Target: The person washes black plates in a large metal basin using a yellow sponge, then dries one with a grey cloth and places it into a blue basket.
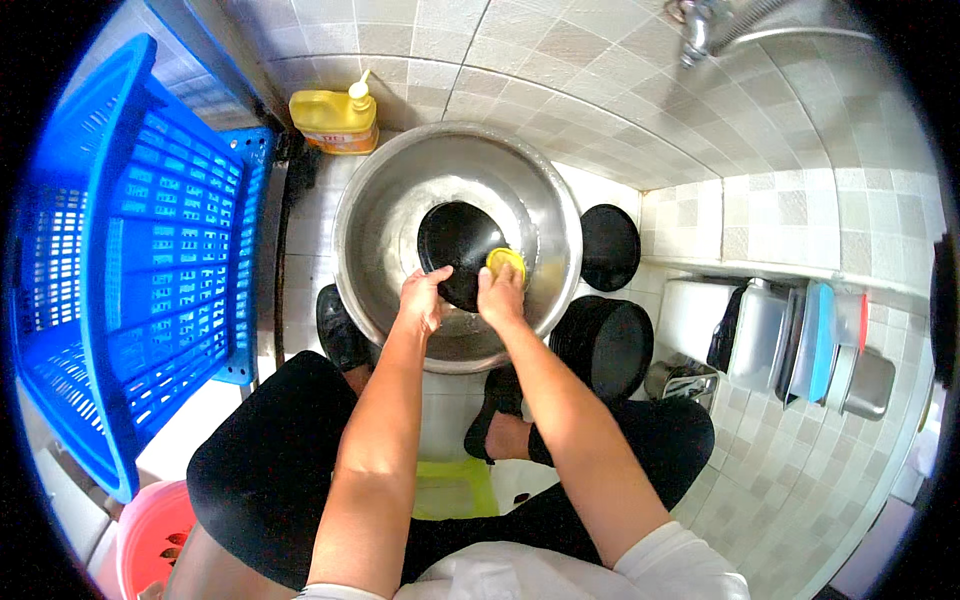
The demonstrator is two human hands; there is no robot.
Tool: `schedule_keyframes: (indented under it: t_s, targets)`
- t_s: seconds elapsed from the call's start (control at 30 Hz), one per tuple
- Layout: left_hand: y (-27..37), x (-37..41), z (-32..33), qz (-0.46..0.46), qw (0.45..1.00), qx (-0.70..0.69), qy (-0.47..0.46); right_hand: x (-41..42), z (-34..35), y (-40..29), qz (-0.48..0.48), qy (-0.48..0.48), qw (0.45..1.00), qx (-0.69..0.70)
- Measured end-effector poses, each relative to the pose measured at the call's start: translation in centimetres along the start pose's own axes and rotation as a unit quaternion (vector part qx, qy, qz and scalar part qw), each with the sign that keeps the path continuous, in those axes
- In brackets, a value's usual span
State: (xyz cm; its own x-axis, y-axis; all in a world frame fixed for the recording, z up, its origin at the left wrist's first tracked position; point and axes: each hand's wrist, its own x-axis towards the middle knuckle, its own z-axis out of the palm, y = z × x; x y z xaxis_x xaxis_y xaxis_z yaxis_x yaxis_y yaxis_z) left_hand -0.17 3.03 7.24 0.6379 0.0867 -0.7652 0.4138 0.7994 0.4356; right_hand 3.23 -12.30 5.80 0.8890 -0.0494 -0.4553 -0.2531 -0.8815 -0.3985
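Observation:
A wide stainless steel basin [375,195] stands on the tiled floor before me. Inside it, my left hand [427,296] grips the near left edge of a round black plate [454,232], thumb on top. My right hand [502,292] presses a yellow round sponge or scrubber [506,261] to the plate's right side. Just right of the basin, one round black plate [610,247] rests apart, and a stack of black plates [619,349] lies nearer to me.
A large blue plastic basket [112,262] is at the left. Behind the basin's left side stands a yellow pump bottle [335,124]. Plastic and metal containers [765,334] line the right wall, below a metal tap [697,37]. A pink bucket [142,517] is at lower left.

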Motion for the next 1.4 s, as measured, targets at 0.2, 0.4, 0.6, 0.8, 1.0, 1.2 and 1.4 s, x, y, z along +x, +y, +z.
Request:
schedule_keyframes:
  t_s: [0.2, 0.4, 0.6, 0.8, 1.0, 1.2, 1.4]
  targets:
    - [2.0, -1.4, 1.6, 0.069, 0.986, 0.141, 0.055, 0.5, -4.2, 2.3, 0.04, -0.183, 0.982, 0.032]
    - [5.9, -6.1, 5.6, 0.25, 0.822, 0.508, 0.061, -1.0, -15.8, -1.5, -0.232, -0.141, 0.96, -0.061]
    - [13.8, -14.0, 11.3, 0.307, 0.67, 0.676, 0.022, -7.9, -27.3, -7.1, -0.357, -0.069, 0.93, -0.044]
    - [18.7, -23.2, 15.8, 0.341, 0.744, 0.558, -0.14, -7.7, -29.5, -7.0, -0.24, 0.034, 0.964, 0.107]
    - [20.7, -27.7, 15.6, 0.287, 0.842, 0.405, -0.213, -7.7, -31.0, -9.6, -0.128, -0.095, 0.905, 0.395]
    - [20.9, -23.8, 12.8, 0.232, 0.9, 0.332, -0.16, -5.6, -29.8, -9.3, -0.179, 0.013, 0.901, 0.394]
    - [20.2, -22.7, 14.5, 0.169, 0.933, 0.287, -0.139, -6.1, -31.6, -8.5, -0.204, 0.114, 0.909, 0.345]
